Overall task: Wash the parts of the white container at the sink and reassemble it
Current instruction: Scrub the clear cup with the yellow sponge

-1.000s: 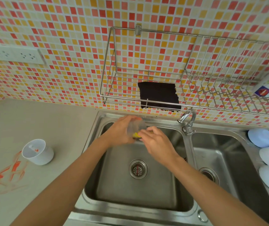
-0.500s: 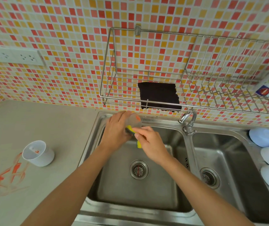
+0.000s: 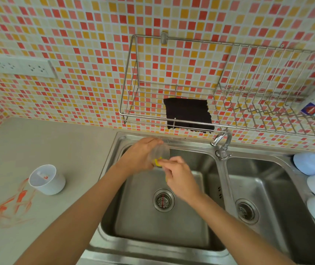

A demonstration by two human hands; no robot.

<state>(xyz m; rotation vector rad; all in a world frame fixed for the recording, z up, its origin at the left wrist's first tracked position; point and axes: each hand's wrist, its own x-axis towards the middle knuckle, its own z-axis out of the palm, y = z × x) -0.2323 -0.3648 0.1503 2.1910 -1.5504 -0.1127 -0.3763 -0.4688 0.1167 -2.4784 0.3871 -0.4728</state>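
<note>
Over the back of the left sink basin (image 3: 152, 234), my left hand (image 3: 139, 155) grips a clear plastic container part (image 3: 161, 153), tilted on its side. My right hand (image 3: 179, 175) holds a yellow sponge (image 3: 157, 163) pressed against that part's rim. The white container body (image 3: 46, 179) stands upright on the grey counter to the left of the sink, with an orange smear inside it.
The tap (image 3: 221, 141) stands between the two basins, with the right basin (image 3: 267, 207) beside it. A wire rack (image 3: 191, 115) on the tiled wall holds a black cloth (image 3: 188, 113). Pale blue lids (image 3: 308, 163) lie at the right. Orange stains (image 3: 13, 205) mark the counter.
Both hands have stayed over the left basin. My right hand has shifted slightly with the sponge, rubbing the clear part, and the left hand has turned that part a little.
</note>
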